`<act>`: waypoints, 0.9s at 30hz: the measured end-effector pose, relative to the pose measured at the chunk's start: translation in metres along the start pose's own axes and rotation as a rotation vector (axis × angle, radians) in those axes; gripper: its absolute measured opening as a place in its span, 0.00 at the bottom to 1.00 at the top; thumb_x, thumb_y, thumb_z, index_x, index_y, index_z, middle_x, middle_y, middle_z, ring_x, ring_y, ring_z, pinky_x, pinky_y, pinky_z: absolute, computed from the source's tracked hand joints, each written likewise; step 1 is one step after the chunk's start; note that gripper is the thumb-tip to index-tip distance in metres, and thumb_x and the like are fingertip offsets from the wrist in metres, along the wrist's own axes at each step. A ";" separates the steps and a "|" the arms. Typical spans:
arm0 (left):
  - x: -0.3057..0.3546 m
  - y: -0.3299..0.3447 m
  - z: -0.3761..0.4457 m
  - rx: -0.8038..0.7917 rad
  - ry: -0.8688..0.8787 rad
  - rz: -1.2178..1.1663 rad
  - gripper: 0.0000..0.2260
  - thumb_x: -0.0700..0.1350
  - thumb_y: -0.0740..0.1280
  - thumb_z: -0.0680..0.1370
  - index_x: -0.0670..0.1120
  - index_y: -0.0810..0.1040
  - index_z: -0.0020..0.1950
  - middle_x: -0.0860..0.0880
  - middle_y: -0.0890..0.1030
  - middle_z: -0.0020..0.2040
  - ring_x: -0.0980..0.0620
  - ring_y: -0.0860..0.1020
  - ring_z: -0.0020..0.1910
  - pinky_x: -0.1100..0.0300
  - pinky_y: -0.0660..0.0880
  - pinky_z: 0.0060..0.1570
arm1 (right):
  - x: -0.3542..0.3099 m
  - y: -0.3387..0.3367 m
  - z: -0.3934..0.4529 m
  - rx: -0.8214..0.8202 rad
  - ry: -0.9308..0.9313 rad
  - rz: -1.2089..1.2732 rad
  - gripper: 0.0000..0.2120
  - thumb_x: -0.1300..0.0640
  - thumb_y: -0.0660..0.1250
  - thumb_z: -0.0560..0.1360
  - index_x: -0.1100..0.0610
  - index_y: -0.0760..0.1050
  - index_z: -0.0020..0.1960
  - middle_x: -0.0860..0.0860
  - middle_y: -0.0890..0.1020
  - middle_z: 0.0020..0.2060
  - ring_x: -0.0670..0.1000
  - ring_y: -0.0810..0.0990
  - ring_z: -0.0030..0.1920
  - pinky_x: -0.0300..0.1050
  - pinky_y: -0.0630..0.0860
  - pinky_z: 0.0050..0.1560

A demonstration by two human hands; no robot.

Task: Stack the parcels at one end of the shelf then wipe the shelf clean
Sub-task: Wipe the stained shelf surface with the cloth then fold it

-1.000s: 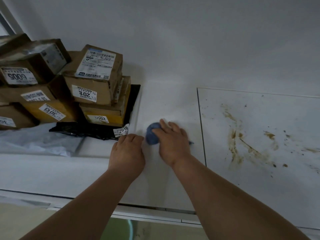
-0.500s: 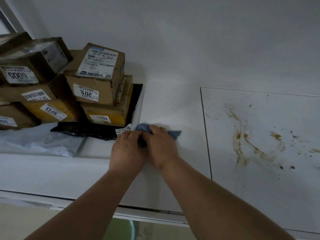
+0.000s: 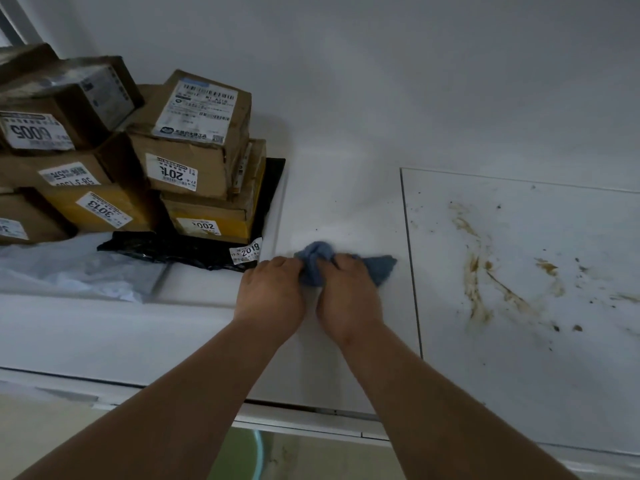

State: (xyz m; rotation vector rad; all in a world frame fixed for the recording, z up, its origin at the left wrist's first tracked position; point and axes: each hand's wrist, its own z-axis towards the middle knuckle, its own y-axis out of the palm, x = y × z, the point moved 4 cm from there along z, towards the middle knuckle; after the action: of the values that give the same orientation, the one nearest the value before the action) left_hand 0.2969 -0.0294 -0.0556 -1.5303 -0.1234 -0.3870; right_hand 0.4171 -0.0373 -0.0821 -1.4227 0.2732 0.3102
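Both hands: your left hand (image 3: 270,296) and right hand (image 3: 348,299) sit side by side on the shelf (image 3: 346,216), each with fingers curled into the blue cloth (image 3: 317,263).
Cloth: it is bunched into a knot between your knuckles, with a flat tail spreading out to the right past your right hand and lying on the shelf surface.
Grip detail: the fingertips are tucked under the fabric, so how firmly each one pinches is hard to tell; the curl around the cloth looks plain enough.
Parcels: the parcels (image 3: 194,140) are already piled at the left end, on a black bag (image 3: 194,249) and beside a grey bag (image 3: 69,268), so stacking looks done.
Dirt: the brown smears (image 3: 485,271) lie to your right, beyond the panel seam (image 3: 412,268), well apart from the cloth.
Key relation: the streaks run mostly front to back, and your right hand is the nearer one.
Next move: you probably need to carry the cloth rightward across the seam, then wipe along the streaks.
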 end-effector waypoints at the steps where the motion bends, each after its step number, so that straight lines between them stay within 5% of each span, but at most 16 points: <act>1: 0.001 0.000 -0.001 0.000 -0.007 -0.002 0.16 0.41 0.57 0.75 0.48 0.75 0.61 0.49 0.78 0.58 0.47 0.75 0.57 0.56 0.67 0.55 | -0.003 0.005 -0.004 -0.021 -0.062 0.031 0.26 0.63 0.59 0.74 0.56 0.70 0.72 0.57 0.75 0.66 0.61 0.71 0.66 0.53 0.68 0.68; 4: 0.003 0.000 -0.004 0.008 0.013 0.005 0.17 0.42 0.56 0.75 0.48 0.75 0.62 0.48 0.78 0.57 0.46 0.76 0.56 0.56 0.67 0.53 | 0.020 0.003 -0.005 -0.091 -0.146 0.052 0.27 0.60 0.54 0.73 0.55 0.71 0.71 0.56 0.76 0.65 0.60 0.73 0.65 0.54 0.70 0.67; 9: 0.006 0.005 -0.014 -0.049 0.044 -0.057 0.23 0.37 0.58 0.76 0.49 0.69 0.70 0.49 0.72 0.67 0.48 0.72 0.64 0.56 0.67 0.62 | 0.076 -0.025 -0.009 0.011 0.094 -0.068 0.23 0.66 0.59 0.74 0.58 0.73 0.68 0.56 0.76 0.62 0.60 0.71 0.65 0.52 0.70 0.66; 14: 0.007 0.009 -0.017 -0.108 0.000 -0.083 0.20 0.38 0.60 0.77 0.48 0.70 0.69 0.48 0.74 0.66 0.49 0.71 0.65 0.57 0.68 0.61 | 0.012 -0.015 -0.042 0.045 0.051 -0.052 0.18 0.60 0.56 0.66 0.59 0.80 0.50 0.58 0.81 0.43 0.61 0.78 0.47 0.52 0.75 0.50; 19: 0.016 0.009 -0.024 -0.116 -0.051 -0.180 0.21 0.37 0.58 0.77 0.48 0.70 0.70 0.48 0.72 0.68 0.48 0.69 0.67 0.55 0.68 0.64 | -0.020 -0.013 -0.086 0.064 -0.134 0.056 0.16 0.56 0.60 0.70 0.57 0.82 0.52 0.54 0.82 0.44 0.57 0.78 0.47 0.50 0.79 0.47; 22: 0.024 0.018 -0.031 -0.145 0.021 -0.136 0.16 0.38 0.60 0.76 0.46 0.76 0.62 0.49 0.76 0.60 0.47 0.73 0.62 0.56 0.72 0.59 | 0.009 -0.025 -0.092 0.063 -0.174 0.026 0.16 0.55 0.59 0.71 0.55 0.83 0.49 0.52 0.82 0.42 0.56 0.80 0.44 0.47 0.79 0.39; 24: 0.031 0.022 -0.036 -0.155 0.116 -0.067 0.11 0.41 0.59 0.76 0.45 0.78 0.54 0.47 0.78 0.53 0.45 0.75 0.55 0.55 0.73 0.53 | 0.035 -0.032 -0.088 0.049 -0.143 -0.002 0.19 0.56 0.55 0.72 0.56 0.83 0.51 0.54 0.82 0.45 0.58 0.79 0.45 0.49 0.80 0.43; 27: 0.039 0.026 -0.046 -0.128 0.170 -0.085 0.17 0.45 0.53 0.75 0.41 0.80 0.51 0.42 0.78 0.50 0.41 0.75 0.50 0.49 0.74 0.50 | 0.051 -0.034 -0.083 0.005 -0.088 -0.016 0.24 0.56 0.49 0.71 0.59 0.82 0.51 0.56 0.82 0.46 0.59 0.79 0.47 0.52 0.78 0.49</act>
State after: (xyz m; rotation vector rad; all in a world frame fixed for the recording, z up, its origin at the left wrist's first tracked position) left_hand 0.3345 -0.0817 -0.0695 -1.6141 -0.0308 -0.5999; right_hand 0.4774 -0.1208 -0.0799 -1.4018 0.1907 0.3584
